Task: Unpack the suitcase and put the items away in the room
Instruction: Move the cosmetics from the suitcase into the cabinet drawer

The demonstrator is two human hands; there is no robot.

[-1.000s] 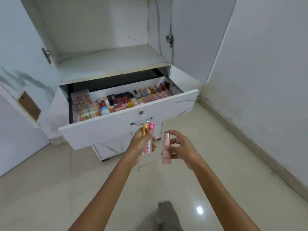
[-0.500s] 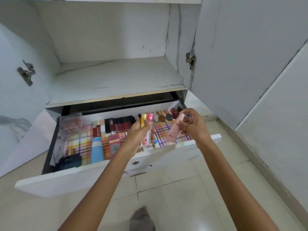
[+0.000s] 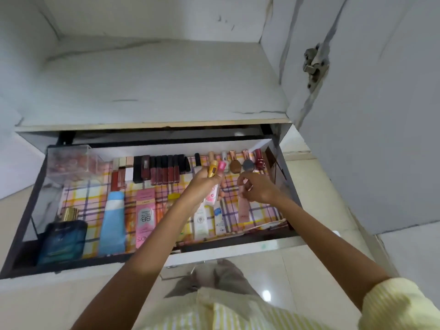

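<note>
Grips two tubes (image 3: 214, 189) in left hand (image 3: 202, 184) over drawer (image 3: 238, 248); hovers right hand (image 3: 258, 189), fingers (image 3: 241, 181) loosely curled, hold unclear, above pink tube (image 3: 244, 213), now lying flat instead of raised.

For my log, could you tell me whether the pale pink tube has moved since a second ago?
Yes. The pale pink tube went from outside the drawer to inside it, onto the liner near its right wall.

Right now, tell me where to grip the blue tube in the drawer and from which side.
Pinch the blue tube across its middle, coming down from above. It lies flat on the liner, pointing front to back, with the pink box close on its right and the perfume bottle near its left, so its top face is freest.
</note>
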